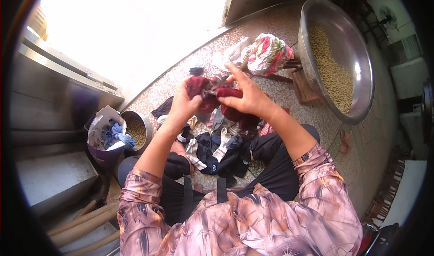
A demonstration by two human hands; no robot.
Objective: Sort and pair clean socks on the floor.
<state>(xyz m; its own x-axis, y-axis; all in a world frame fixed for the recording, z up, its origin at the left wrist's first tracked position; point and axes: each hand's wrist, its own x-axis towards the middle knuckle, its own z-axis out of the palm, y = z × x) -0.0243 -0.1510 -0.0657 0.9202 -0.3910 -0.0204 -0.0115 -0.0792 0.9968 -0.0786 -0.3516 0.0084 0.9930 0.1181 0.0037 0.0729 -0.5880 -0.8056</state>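
A dark red cloth garment (234, 112) with sheer, dark patterned parts hangs bunched between my two hands. My left hand (184, 103) grips its left end. At the other end, my right hand (249, 95) has the thumb pressed on a fold and the index finger raised. Folds hide the garment's exact kind. Below, a pile of socks and dark clothing (206, 152) lies on the speckled floor between my legs. In it are a white ribbed sock (222, 145) and another pale sock (195, 154).
To the right, a large metal basin (362, 69) holds pale beans or nuts. Floral cloth (269, 54) rests on a small wooden stool (276, 78). At left stand a purple container (105, 156) with blue cloth and a metal pot (149, 130). Wooden poles (84, 222) lie lower left.
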